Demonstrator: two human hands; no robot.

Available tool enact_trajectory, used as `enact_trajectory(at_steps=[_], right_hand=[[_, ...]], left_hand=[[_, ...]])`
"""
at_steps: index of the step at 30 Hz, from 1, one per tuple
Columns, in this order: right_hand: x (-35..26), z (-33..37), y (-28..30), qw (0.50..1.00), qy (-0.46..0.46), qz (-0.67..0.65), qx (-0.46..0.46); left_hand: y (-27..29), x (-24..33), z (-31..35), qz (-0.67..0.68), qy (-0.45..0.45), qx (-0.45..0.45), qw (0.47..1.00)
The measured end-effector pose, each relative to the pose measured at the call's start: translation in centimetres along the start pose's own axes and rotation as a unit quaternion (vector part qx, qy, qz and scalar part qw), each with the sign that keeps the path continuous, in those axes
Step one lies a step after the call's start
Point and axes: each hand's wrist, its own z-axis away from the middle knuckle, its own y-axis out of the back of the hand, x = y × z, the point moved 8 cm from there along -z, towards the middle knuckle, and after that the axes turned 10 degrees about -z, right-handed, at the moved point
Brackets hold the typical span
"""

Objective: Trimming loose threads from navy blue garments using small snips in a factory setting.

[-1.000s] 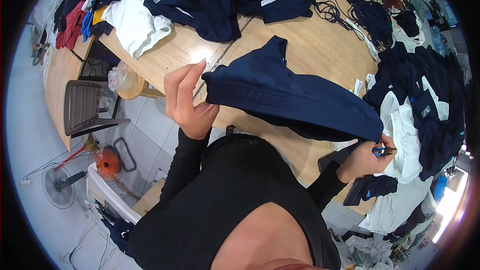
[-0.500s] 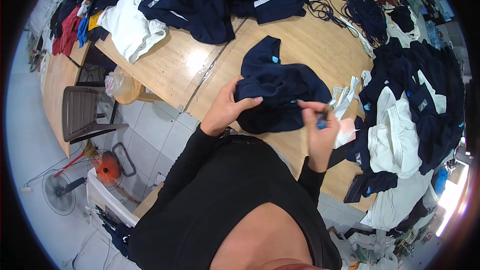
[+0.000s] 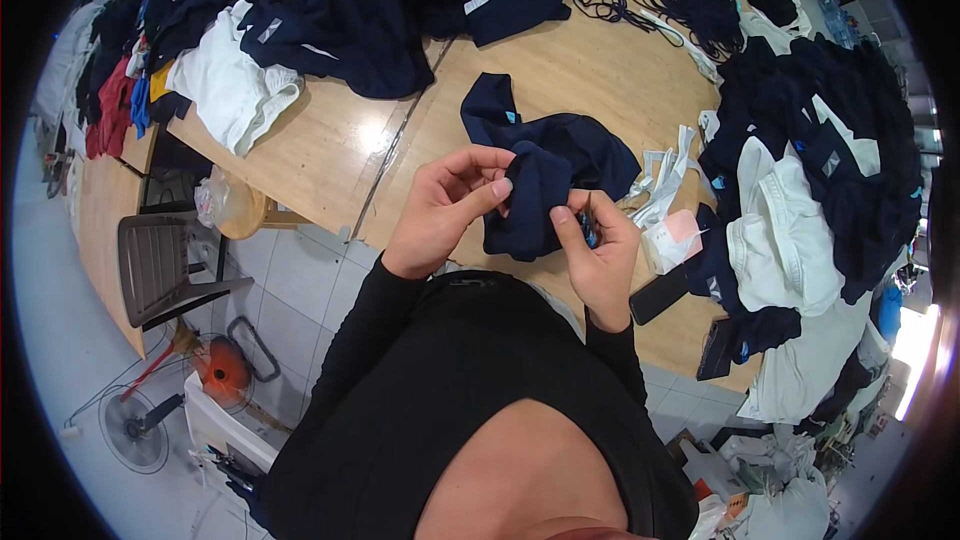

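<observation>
A navy cloth garment (image 3: 540,195) lies bunched on the wooden table in front of me, its near part lifted and folded between my hands. My left hand (image 3: 435,210) pinches the fold's left edge between thumb and fingers. On the other edge, the thumb and fingers of my right hand (image 3: 600,255) press against the cloth. Tucked in that same hand is a small blue-handled tool (image 3: 591,232) with a dark pointed tip, mostly hidden by the fingers. A little light-blue tag (image 3: 511,118) shows on the garment's far part.
Navy clothes (image 3: 340,15) heap along the far side, beside a white garment (image 3: 225,75). To the right are white strips (image 3: 668,180), a pink-and-white packet (image 3: 672,240), a black phone-like slab (image 3: 660,296) and piled white shorts (image 3: 775,230). Dark cords (image 3: 697,8) tangle farther back.
My right hand has come in from the right and now meets the cloth. The near part of the garment is raised and folded between both hands. The view has shifted slightly.
</observation>
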Motion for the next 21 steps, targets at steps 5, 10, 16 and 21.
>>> enact_trajectory(at_steps=[5,10,16,21], right_hand=[[-0.4,0.6,1.6,0.997,-0.016,-0.053,0.063],[-0.4,1.3,2.3,0.995,-0.007,-0.025,0.095],[-1.1,1.5,2.3,0.997,0.009,0.001,0.082],[-1.4,0.7,2.3,0.996,0.008,-0.013,0.091]], left_hand=[[1.6,0.3,-0.2,-0.047,-0.021,0.042,0.998],[2.6,1.5,0.2,-0.124,-0.068,0.072,0.987],[2.6,1.6,0.0,-0.196,-0.092,0.104,0.971],[-1.2,2.5,-0.5,-0.311,-0.156,-0.006,0.937]])
